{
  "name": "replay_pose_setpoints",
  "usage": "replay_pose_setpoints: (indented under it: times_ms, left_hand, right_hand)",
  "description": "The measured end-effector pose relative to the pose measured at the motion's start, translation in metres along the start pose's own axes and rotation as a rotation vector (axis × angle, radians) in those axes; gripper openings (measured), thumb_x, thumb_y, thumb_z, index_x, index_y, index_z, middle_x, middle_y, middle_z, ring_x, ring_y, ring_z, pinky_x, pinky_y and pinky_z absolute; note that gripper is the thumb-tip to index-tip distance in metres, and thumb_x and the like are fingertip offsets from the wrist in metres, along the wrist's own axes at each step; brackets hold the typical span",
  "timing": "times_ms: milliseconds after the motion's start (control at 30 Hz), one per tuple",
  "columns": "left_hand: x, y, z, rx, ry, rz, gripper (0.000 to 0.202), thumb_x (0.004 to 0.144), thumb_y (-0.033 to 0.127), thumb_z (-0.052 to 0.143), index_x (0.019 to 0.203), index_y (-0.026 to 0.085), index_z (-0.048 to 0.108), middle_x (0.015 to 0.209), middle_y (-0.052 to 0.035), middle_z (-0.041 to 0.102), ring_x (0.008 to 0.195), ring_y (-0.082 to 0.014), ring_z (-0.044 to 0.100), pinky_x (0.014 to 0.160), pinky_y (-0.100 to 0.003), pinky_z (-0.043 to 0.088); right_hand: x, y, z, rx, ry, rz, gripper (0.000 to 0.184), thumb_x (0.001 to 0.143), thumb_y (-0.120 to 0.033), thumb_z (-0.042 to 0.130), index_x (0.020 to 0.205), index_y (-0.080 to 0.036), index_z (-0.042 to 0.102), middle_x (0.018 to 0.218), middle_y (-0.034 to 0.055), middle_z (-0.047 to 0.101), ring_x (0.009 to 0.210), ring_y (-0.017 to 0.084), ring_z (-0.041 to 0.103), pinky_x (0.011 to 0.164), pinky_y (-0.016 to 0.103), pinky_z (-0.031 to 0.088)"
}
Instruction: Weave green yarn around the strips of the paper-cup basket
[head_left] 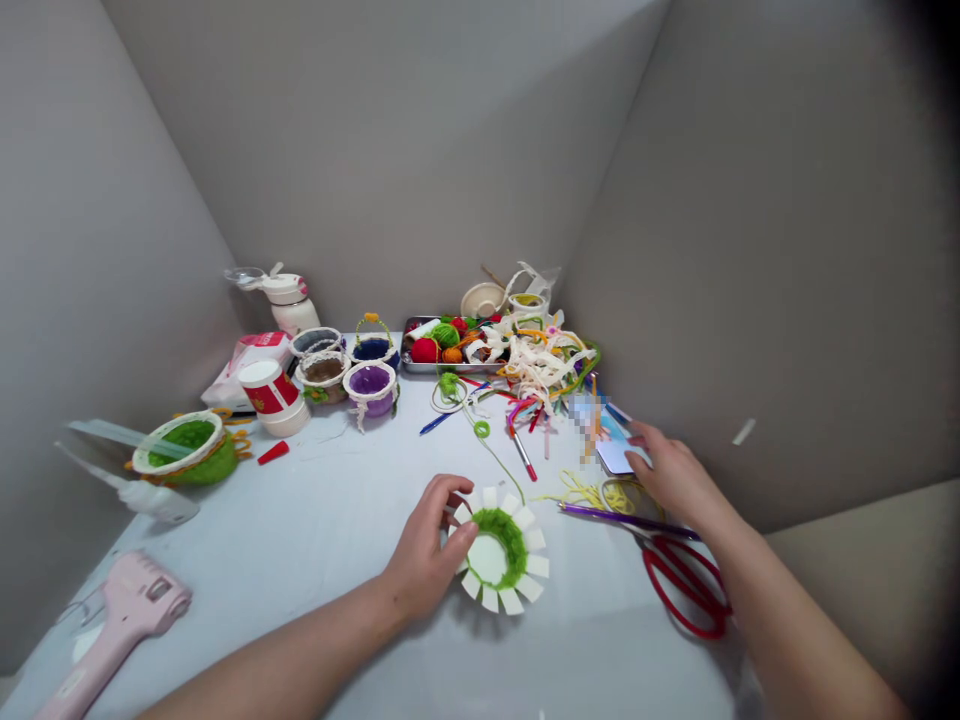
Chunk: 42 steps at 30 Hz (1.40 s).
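Observation:
My left hand (430,550) grips the left rim of a paper cup (536,566), its thumb bent over the edge. The cup's wall is cut into white strips spread outward, with green yarn (513,545) wound around the base inside. A thin strand of yarn runs from the cup toward the back. Over on the right, my right hand (671,470) reaches to a flat, light-blue, phone-like object (616,458). Its thumb and fingers are apart at that object's right edge, and some fingers are hidden. Red-handled scissors (690,585) and a purple pencil (626,519) lie beside my right forearm.
At left are a pink glue gun (139,610), a green basket (191,450) and a white-and-red container (274,397). Small finished baskets (370,385), a tray (450,368) of yarn balls and a heap of scraps (544,365) stand behind. Walls enclose the table.

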<state>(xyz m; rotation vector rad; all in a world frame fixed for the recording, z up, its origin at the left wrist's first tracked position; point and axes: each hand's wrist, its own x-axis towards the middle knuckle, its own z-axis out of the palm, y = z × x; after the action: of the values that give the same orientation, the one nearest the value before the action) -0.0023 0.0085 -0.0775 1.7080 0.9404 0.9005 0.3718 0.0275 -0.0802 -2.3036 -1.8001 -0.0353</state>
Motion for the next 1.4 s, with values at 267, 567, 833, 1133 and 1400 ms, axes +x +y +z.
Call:
replay_pose_setpoints:
  times_ms: [267,567,833,1133,1400]
  left_hand:
    - [0.0,0.0,0.0,0.002,-0.014,0.003,0.029,0.086,0.031,0.047,0.113,0.02,0.048,0.112,-0.0078,0.052,0.095,-0.0201,0.049,0.081,-0.033,0.041]
    - [0.0,0.0,-0.001,0.01,-0.032,-0.003,0.028,0.087,0.03,0.046,0.114,0.021,0.047,0.113,-0.007,0.05,0.096,-0.0193,0.049,0.082,-0.033,0.041]
    - [0.001,0.0,-0.001,0.025,-0.04,0.012,0.027,0.087,0.032,0.046,0.112,0.02,0.048,0.112,-0.0077,0.051,0.094,-0.0194,0.049,0.08,-0.032,0.041]
    - [0.002,-0.003,-0.001,0.033,-0.045,0.025,0.025,0.089,0.032,0.047,0.11,0.02,0.049,0.11,-0.0068,0.051,0.092,-0.0178,0.048,0.078,-0.03,0.041]
    - [0.003,-0.001,-0.002,0.037,-0.059,0.035,0.023,0.089,0.032,0.047,0.108,0.02,0.05,0.108,-0.006,0.051,0.092,-0.0171,0.049,0.077,-0.029,0.041]
  right_hand:
    - [-0.024,0.014,0.002,0.134,-0.004,-0.067,0.042,0.081,-0.017,0.041,0.122,-0.017,0.051,0.103,0.0069,0.07,0.097,0.026,0.057,0.087,0.037,0.045]
    - [0.049,-0.007,0.013,0.08,-0.073,-0.058,0.054,0.078,-0.009,0.046,0.132,-0.011,0.047,0.129,0.0116,0.059,0.117,0.024,0.053,0.098,0.031,0.04]
    - [0.107,-0.011,0.0,0.021,-0.116,0.166,0.03,0.085,-0.025,0.048,0.092,-0.009,0.072,0.074,0.0134,0.072,0.077,0.026,0.068,0.07,0.032,0.046]
    - [0.157,-0.031,0.018,0.038,-0.371,0.249,0.028,0.09,-0.034,0.057,0.103,-0.011,0.064,0.101,0.0086,0.065,0.089,0.02,0.064,0.076,0.035,0.053]
    - [0.17,-0.045,0.028,0.091,-0.452,0.099,0.033,0.09,-0.034,0.057,0.118,-0.015,0.057,0.119,0.0071,0.058,0.101,0.023,0.06,0.083,0.041,0.052]
